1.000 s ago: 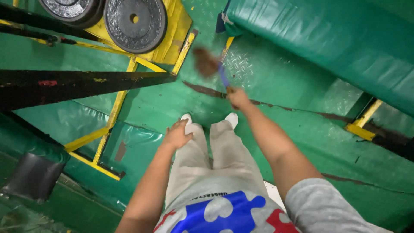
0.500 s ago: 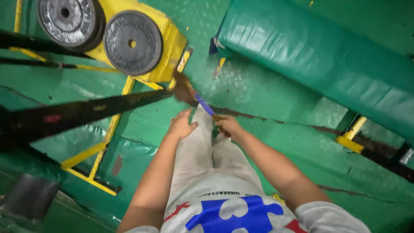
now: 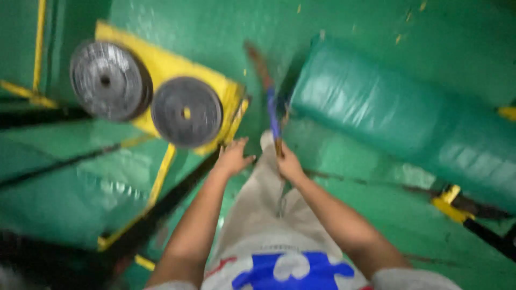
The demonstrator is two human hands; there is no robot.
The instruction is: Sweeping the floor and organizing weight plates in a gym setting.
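Since a second ago the broom (image 3: 274,115) has swung from upper centre to frame centre beside the green pad (image 3: 398,118), right hand (image 3: 290,164) clenched on its handle, left hand (image 3: 234,157) released, open nearby.

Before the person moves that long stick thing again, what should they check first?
1. Right hand grips the stick: ok, fingers closed round its lower end.
2. Left hand off the stick: ok, open and empty.
3. Far end of the stick on the green floor: cannot tell, too blurred.
4. Stick apart from the green padded bench: cannot tell, they run very close.
5. Stick away from the two grey weight plates: ok, they sit off to the left on a yellow frame.
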